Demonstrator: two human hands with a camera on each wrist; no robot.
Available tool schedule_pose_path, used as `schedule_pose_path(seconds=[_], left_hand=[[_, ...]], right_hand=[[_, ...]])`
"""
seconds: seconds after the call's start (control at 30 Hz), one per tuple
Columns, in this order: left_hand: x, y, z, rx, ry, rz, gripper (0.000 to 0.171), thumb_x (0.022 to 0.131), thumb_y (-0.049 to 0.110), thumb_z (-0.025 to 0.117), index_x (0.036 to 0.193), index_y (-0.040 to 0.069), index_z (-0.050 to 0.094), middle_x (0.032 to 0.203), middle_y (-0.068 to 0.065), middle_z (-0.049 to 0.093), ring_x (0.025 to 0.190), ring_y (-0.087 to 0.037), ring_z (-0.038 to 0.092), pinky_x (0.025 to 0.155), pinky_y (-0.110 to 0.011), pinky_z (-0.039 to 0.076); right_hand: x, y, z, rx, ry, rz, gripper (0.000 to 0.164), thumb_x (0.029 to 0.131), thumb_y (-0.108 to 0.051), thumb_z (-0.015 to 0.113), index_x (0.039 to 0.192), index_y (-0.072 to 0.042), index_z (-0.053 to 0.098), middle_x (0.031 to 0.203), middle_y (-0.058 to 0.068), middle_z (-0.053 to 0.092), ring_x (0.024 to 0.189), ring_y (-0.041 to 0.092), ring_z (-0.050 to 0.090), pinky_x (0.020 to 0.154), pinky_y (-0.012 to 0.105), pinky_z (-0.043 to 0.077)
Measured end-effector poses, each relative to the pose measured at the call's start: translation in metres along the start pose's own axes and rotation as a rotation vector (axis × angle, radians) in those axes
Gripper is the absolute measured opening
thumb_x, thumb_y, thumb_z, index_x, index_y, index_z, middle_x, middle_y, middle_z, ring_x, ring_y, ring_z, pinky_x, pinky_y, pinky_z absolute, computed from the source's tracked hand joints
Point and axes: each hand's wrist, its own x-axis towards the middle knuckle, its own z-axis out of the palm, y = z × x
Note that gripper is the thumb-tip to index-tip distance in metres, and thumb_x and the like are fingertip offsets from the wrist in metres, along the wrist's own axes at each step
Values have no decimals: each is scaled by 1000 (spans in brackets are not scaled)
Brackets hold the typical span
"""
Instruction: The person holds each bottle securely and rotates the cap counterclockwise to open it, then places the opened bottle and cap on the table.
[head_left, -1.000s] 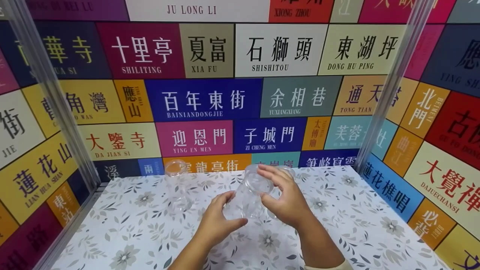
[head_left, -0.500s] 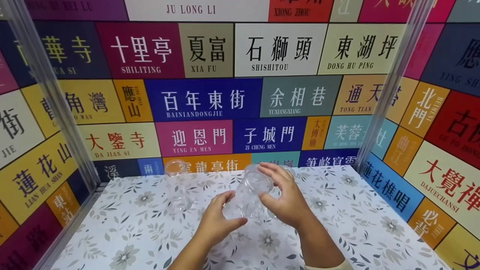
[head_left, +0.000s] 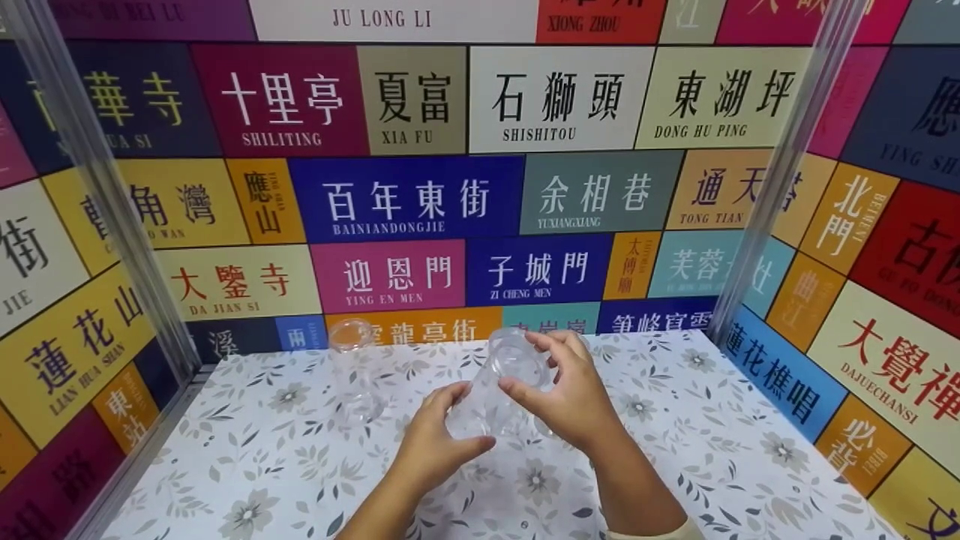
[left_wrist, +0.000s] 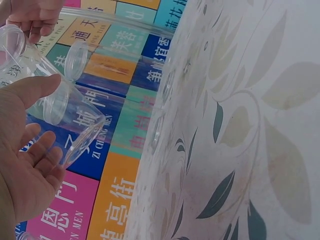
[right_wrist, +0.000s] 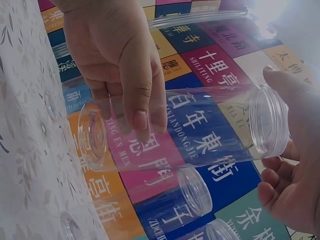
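My left hand [head_left: 442, 431] grips the body of a clear plastic jar [right_wrist: 200, 127], which tilts above the table with its lid end up and away. Thumb and fingers wrap its lower half in the left wrist view. At the top, my right hand [head_left: 574, 394] holds the clear round lid [right_wrist: 270, 120] by its rim, thumb on the near side and fingers on the far side. The lid sits on the jar's mouth. Behind the held jar stand two more clear jars, their lids [right_wrist: 196, 190] showing in the right wrist view.
Another clear jar [head_left: 356, 375] stands upright at the back left of the table. A white cloth with grey flowers [head_left: 247, 502] covers the tabletop. Colourful sign panels [head_left: 409, 199] wall in the back and sides, with metal posts [head_left: 765, 187] at the corners.
My right hand has turned on the lid: the thumb has slid left along the near rim and the fingertips have shifted right. My left hand and the jar have stayed in place.
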Motion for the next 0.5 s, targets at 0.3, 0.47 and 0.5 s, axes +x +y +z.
schedule_pose_path(seconds=[0.3, 0.47, 0.5], left_hand=[[0, 1, 1, 3, 2, -6, 88, 77, 40, 97, 152, 18, 57, 153, -4, 61, 145, -28, 56, 125, -55, 45], [1, 0, 1, -4, -3, -14, 88, 77, 39, 97, 152, 19, 57, 153, -4, 61, 145, -29, 56, 125, -56, 45], [1, 0, 1, -6, -5, -15, 88, 77, 39, 97, 152, 19, 57, 153, -4, 61, 145, -29, 56, 125, -56, 45]], right_hand=[[-1, 1, -1, 23, 1, -83, 71, 87, -40, 86, 151, -20, 62, 147, -2, 55, 129, 19, 50, 99, 40, 51], [-2, 2, -2, 31, -23, -124, 66, 88, -27, 81, 152, -28, 61, 151, -6, 55, 142, 20, 46, 106, 46, 53], [-3, 2, -2, 35, -32, -131, 66, 89, -24, 79, 152, -28, 61, 153, -7, 54, 144, 20, 46, 108, 48, 53]])
